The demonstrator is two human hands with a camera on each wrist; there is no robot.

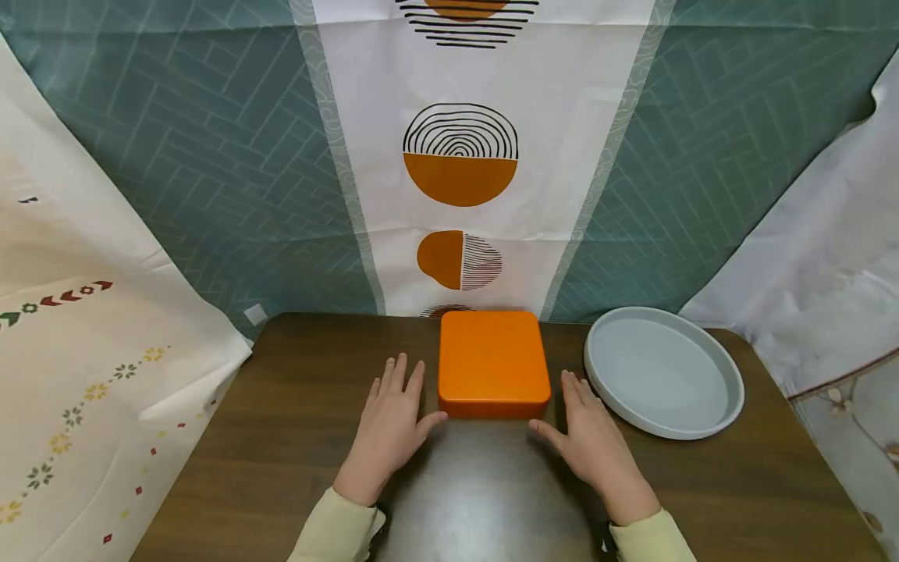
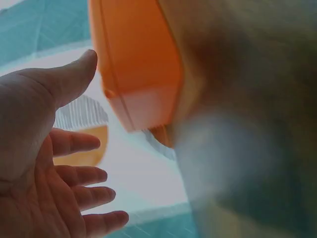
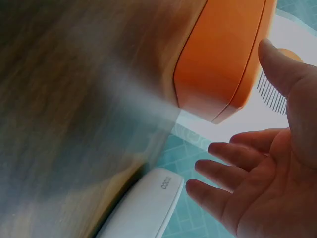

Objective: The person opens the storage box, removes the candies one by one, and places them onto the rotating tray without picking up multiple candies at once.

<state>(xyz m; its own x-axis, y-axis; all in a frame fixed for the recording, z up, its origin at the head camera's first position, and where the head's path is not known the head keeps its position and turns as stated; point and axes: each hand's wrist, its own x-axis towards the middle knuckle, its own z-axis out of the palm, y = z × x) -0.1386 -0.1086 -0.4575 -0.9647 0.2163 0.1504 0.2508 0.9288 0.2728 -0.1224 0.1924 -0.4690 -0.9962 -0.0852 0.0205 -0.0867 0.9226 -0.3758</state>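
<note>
Left hand [image 1: 389, 429] & right hand [image 1: 593, 445] are held w/ fingers straight and thumbs splayed, wide apart; nothing is gripped by either. Thumbs are aimed at the near corners of the box [image 1: 495, 363]; whether contact is made can't be told.

Box: orange, set flat on the table [image 1: 302, 414] at its far edge, approx. mid-width, btwn the hands. A seam is shown near its top in both wrist views, so a lid is prob. fitted.

Step in hand is judged to be a two-sided hold. Both side walls should be met at the same time, w/ even pressure, b/c the smooth finish may be slippery. Contact is best made below the seam, else the lid could be pulled loose.

Dish [image 1: 663, 373] is placed R of box, also by the far edge, just beside the right hand's fingertips; it could be knocked if that hand is swung wide. Far side is backed by hanging cloth [image 1: 470, 218], so pushing away is best avoided. Side edges are flanked by drapes [image 1: 98, 328]. Most room is offered L of left hand & on the near side, btwn the wrists.
</note>
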